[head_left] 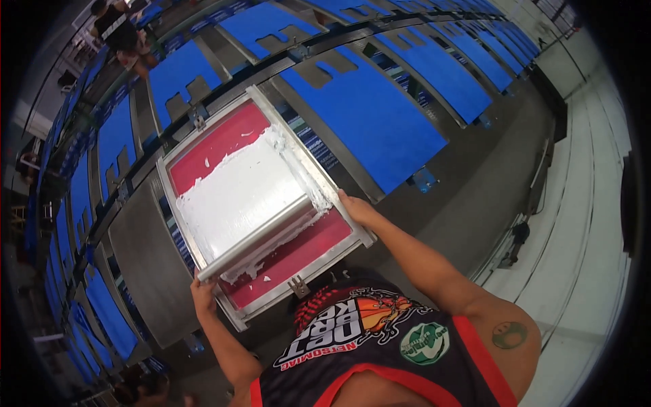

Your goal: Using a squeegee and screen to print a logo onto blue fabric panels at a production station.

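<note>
A silkscreen frame (pixel 327 260) of pale metal, with pink-red mesh (pixel 298 256), is in front of me, turned at an angle. Thick white ink (pixel 237 193) covers the middle of the mesh, ragged at its edges. Across the near part lies a long squeegee (pixel 264 235) with a metal bar. My left hand (pixel 203 296) is closed at the frame's left side, close to the squeegee's left end. On the opposite side, my right hand (pixel 357 209) grips the right rail. Fingers of both hands are partly hidden behind the rails.
Rows of metal platens carry blue cut fabric panels (pixel 369 115) to the right, left and beyond. A bare grey platen (pixel 146 261) is just left of the frame. A metal clamp (pixel 298 287) sits on the near rail. Another person (pixel 119 34) stands at the far left.
</note>
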`<state>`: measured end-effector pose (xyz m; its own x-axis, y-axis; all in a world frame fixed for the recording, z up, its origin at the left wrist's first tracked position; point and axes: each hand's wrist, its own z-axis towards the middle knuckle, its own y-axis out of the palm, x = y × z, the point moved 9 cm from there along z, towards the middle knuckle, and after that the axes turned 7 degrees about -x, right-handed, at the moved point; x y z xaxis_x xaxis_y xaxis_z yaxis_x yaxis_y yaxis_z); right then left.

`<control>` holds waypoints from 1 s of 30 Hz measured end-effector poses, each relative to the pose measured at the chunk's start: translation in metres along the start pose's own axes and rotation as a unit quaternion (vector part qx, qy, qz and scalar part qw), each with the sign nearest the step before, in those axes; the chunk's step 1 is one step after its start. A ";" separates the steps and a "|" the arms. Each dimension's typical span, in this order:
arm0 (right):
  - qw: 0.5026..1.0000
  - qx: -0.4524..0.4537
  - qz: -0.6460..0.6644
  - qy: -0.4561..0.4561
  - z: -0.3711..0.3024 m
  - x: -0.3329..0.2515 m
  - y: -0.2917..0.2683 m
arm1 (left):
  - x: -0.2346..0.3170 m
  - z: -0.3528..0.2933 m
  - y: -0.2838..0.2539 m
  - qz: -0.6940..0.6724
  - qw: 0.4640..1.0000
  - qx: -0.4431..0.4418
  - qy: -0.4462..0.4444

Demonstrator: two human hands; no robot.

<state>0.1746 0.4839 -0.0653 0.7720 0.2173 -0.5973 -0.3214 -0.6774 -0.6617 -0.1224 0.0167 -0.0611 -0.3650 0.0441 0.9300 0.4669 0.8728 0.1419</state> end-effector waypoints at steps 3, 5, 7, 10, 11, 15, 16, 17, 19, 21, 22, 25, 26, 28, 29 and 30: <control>0.985 -0.086 0.148 0.026 0.000 -0.003 0.004 | 0.002 0.002 0.004 0.034 0.999 0.014 -0.009; 0.984 -0.053 0.162 0.049 -0.014 -0.004 -0.026 | 0.015 -0.001 0.012 0.025 0.999 0.032 -0.019; 0.985 -0.043 0.163 0.037 -0.023 0.006 -0.050 | 0.043 -0.017 0.044 0.049 0.998 0.038 0.014; 0.980 0.012 0.197 0.014 -0.007 0.049 -0.111 | 0.073 -0.017 0.149 0.039 0.998 0.027 0.032; 0.976 0.020 0.215 0.010 0.002 0.064 -0.131 | 0.077 -0.012 0.180 0.045 0.999 0.017 0.026; 0.974 0.055 0.220 0.004 0.048 0.137 -0.247 | 0.046 0.022 0.332 0.034 0.999 -0.016 0.014; 0.979 0.056 0.198 0.001 0.060 0.155 -0.267 | 0.036 0.028 0.355 0.048 0.998 -0.023 0.017; 0.983 0.061 0.175 -0.004 0.075 0.168 -0.286 | 0.029 0.038 0.378 0.060 0.997 -0.033 0.021; 0.985 0.053 0.164 0.002 0.083 0.168 -0.294 | 0.034 0.040 0.394 0.075 0.997 -0.022 0.016; 0.989 0.045 0.144 0.001 0.100 0.171 -0.308 | 0.031 0.043 0.409 0.079 0.997 -0.007 0.011; 0.987 0.037 0.159 -0.002 0.112 0.172 -0.311 | 0.028 0.045 0.414 0.081 0.997 -0.002 0.006; 0.984 0.018 0.178 -0.009 0.140 0.181 -0.306 | 0.027 0.046 0.426 0.079 0.997 0.006 0.005; 0.982 0.021 0.188 -0.005 0.148 0.186 -0.306 | 0.025 0.048 0.428 0.075 0.997 0.008 0.002; 0.982 0.016 0.189 0.001 0.157 0.185 -0.309 | 0.010 0.054 0.427 0.083 0.996 0.020 -0.008; 0.979 0.011 0.204 -0.008 0.161 0.190 -0.310 | 0.010 0.055 0.437 0.076 0.997 0.006 0.000; 0.978 -0.028 0.209 0.009 0.170 0.200 -0.310 | 0.006 0.058 0.439 0.103 0.994 0.010 0.023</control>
<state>0.3353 0.8572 -0.0567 0.5890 -0.0978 -0.8022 -0.5807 -0.7416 -0.3360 0.0336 0.4284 -0.0130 -0.2261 0.2021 0.9529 0.5118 0.8570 -0.0603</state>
